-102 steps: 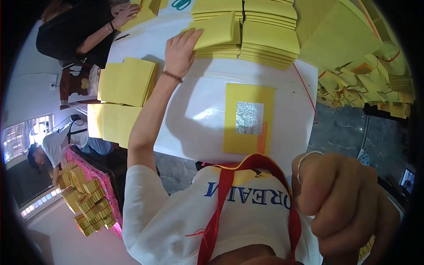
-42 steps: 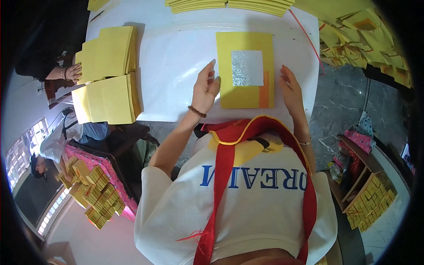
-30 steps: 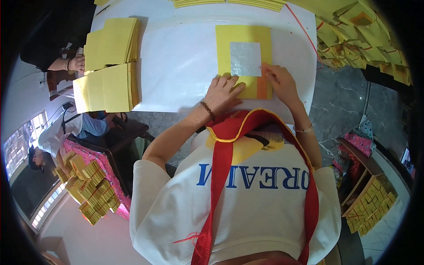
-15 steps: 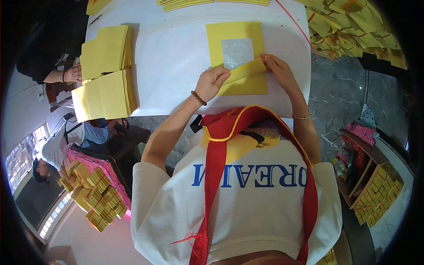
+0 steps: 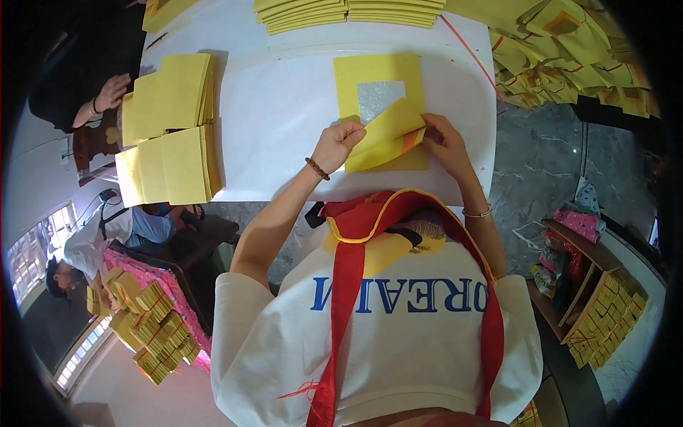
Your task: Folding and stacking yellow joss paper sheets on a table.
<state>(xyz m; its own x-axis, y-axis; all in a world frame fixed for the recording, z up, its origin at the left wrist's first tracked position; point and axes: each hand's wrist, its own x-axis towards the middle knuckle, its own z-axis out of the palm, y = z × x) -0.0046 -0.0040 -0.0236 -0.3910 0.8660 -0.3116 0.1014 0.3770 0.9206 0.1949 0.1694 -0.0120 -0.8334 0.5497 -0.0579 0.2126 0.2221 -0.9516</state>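
Note:
In front of me on the white-covered table lies a yellow paper sheet (image 5: 347, 82) with a silvery square (image 5: 380, 98) on it. Over its near part a bent yellow paper flap (image 5: 383, 139) is lifted, with an orange patch at its right end. Whether the flap belongs to the same sheet or to another one, I cannot tell. My left hand (image 5: 338, 147) pinches the flap's left end between thumb and fingers. At the opposite end, the thumb and fingertips of my right hand (image 5: 447, 144) grip its edge.
Folded yellow paper stacks (image 5: 174, 96) stand on the table's left side, more piles (image 5: 306, 16) along its far edge. A red cord (image 5: 466, 46) lies at right, near a heap of yellow papers (image 5: 569, 57). A co-worker's hand (image 5: 112, 92) is beside the left stacks.
The flap's middle has risen and bent into a peak, and its orange patch now shows. The co-worker's hand has come off the left stack. The whole view has shifted slightly.

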